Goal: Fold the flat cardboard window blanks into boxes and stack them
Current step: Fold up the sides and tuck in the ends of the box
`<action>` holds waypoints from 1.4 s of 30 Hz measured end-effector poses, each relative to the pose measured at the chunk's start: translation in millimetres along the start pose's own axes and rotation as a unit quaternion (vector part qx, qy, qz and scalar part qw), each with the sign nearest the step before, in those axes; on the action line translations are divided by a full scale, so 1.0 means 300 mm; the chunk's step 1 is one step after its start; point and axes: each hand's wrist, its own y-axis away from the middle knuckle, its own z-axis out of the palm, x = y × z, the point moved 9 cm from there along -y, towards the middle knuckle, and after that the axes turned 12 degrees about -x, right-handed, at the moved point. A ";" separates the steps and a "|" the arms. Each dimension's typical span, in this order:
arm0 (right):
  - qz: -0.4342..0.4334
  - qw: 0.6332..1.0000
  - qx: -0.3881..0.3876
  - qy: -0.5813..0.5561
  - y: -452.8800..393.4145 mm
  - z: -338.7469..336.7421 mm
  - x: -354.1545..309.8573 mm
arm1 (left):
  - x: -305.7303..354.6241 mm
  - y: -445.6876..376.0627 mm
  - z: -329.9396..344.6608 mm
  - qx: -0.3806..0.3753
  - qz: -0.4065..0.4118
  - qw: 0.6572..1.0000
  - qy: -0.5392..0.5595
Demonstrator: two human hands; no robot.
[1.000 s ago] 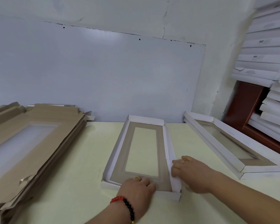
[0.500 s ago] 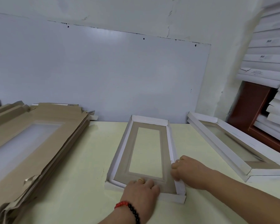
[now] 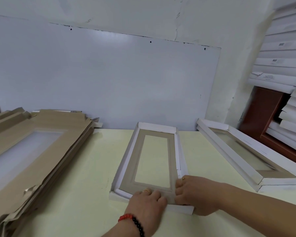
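A folded window box (image 3: 171, 149), white outside and brown inside with a clear window, lies in the middle of the pale table (image 3: 79, 194). My left hand (image 3: 148, 205) grips its near wall, fingers curled over the rim into the box. My right hand (image 3: 195, 194) grips the near right corner, fingers curled over the right wall. A thick pile of flat brown blanks (image 3: 29, 149) lies at the left. Two finished boxes (image 3: 243, 151) are stacked at the right.
A whiteboard (image 3: 109, 79) leans against the wall behind the table. White boxes (image 3: 284, 53) are piled high at the far right around a reddish-brown panel (image 3: 265, 112). A red and black bead bracelet (image 3: 133, 223) is on my left wrist.
My right hand has slid along the right wall toward the near corner. The left hand stays on the near wall. The view has shifted slightly.
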 end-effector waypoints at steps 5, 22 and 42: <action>-0.011 1.000 0.011 -0.026 0.007 0.001 0.012 | 0.000 0.001 -0.005 -0.004 -0.005 1.000 -0.006; -0.018 0.999 0.013 -0.026 0.008 0.010 0.001 | 0.006 0.013 -0.051 0.020 0.007 0.999 -0.036; 0.065 0.991 0.080 -0.086 0.101 0.014 0.049 | 0.001 0.013 -0.018 -0.007 -0.007 1.000 -0.008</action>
